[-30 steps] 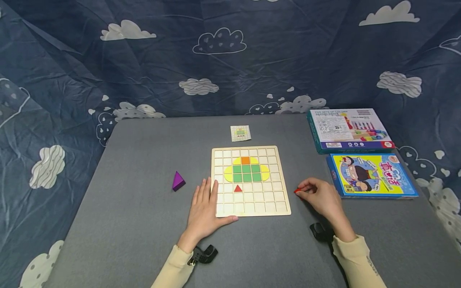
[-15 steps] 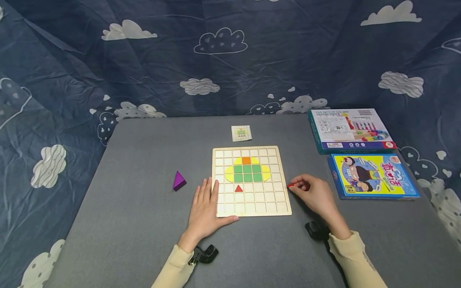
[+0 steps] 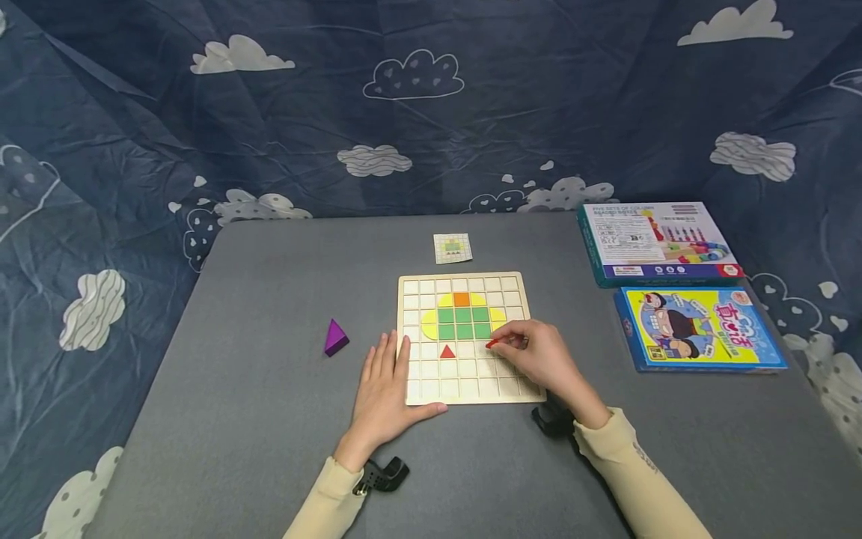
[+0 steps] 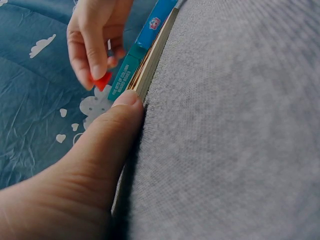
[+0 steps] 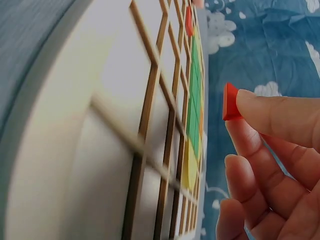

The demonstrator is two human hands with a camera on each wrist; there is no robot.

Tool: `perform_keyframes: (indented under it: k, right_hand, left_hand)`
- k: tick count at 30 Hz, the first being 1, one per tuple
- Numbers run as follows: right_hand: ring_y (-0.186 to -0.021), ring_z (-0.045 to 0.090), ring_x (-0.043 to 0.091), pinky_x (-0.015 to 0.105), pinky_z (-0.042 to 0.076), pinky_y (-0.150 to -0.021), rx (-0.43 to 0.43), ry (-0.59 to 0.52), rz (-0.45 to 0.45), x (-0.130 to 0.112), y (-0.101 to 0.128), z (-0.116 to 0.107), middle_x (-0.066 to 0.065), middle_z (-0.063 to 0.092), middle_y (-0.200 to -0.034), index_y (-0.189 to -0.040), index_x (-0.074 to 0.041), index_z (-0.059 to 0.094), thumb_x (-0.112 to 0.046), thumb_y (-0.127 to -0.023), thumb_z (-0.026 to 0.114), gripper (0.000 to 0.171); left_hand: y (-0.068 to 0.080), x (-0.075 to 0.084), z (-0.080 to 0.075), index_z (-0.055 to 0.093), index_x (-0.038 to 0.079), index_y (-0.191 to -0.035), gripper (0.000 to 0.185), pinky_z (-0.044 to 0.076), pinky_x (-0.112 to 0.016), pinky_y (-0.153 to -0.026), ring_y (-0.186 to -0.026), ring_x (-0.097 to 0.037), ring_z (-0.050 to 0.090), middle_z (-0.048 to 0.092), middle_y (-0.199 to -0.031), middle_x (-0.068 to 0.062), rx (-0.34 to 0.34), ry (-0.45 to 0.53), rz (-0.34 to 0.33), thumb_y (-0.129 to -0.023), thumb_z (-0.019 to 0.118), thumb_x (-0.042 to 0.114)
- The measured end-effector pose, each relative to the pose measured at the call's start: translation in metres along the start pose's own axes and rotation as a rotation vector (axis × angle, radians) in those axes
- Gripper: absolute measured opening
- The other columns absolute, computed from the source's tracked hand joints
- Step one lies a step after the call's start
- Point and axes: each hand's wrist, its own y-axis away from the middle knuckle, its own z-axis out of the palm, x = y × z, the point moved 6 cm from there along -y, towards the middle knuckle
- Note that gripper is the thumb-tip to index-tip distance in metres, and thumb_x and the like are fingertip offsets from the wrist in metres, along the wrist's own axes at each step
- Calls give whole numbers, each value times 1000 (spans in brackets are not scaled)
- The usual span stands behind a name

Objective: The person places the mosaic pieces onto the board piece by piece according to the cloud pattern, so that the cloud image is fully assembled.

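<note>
My right hand [image 3: 539,355] pinches a small red triangular block [image 5: 230,102] between thumb and index finger, held above the right part of the wooden grid board [image 3: 468,389]. My left hand [image 3: 380,389] lies with straight fingers along the board's left edge, its thumb [image 4: 107,132] against the front edge. On the board, green squares [image 3: 465,323] sit in two rows, with an orange square [image 3: 461,299] behind them and yellow rounded pieces [image 3: 429,324] around. Another red triangle [image 3: 447,352] lies in a cell just in front of the green block.
A purple triangular block [image 3: 335,339] is on the grey table left of the board. Behind the board lies a small pattern card [image 3: 453,248]. Two boxes, one white and teal [image 3: 660,239], one yellow and blue [image 3: 700,329], occupy the right side. A patterned blue cloth [image 3: 417,120] hangs behind.
My right hand has carried the red triangular block leftward, from the table right of the board to over its right part. My left hand has stayed in place.
</note>
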Motion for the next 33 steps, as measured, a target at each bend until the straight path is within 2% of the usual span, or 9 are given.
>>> perform_keyframes:
  k: [12,18,27,33]
  right_hand:
    - [-58,51,10,28,41,-53,-114,-9,-32,-12,-11,25,-11,61,-69,-81,-15,72,-15,-77,80,9]
    - [-59,52,9,28,42,-54,-128,-12,-38,-15,-13,31,-10,61,-69,-79,-15,71,-15,-78,79,8]
    - [-59,51,9,28,41,-55,-153,4,-46,-16,-15,37,-10,61,-68,-79,-15,72,-10,-78,78,7]
    - [-59,51,9,28,40,-55,-146,22,-38,-14,-15,39,-11,61,-68,-79,-15,73,-9,-78,77,7]
  left_hand:
    - [-1,0,2,19,-1,-150,120,5,-45,-113,-142,-33,6,13,-154,-22,-10,-10,-4,-69,55,81]
    - [-1,0,1,21,-2,-149,120,8,-47,-112,-141,-35,9,15,-153,-23,13,-2,8,-70,52,82]
    - [-1,-1,3,15,2,-151,120,1,-42,-113,-143,-30,2,9,-156,-20,-52,-13,-30,-70,55,80]
    - [-1,-1,3,15,2,-151,121,1,-42,-113,-143,-30,2,9,-156,-20,-56,-13,-34,-69,55,81]
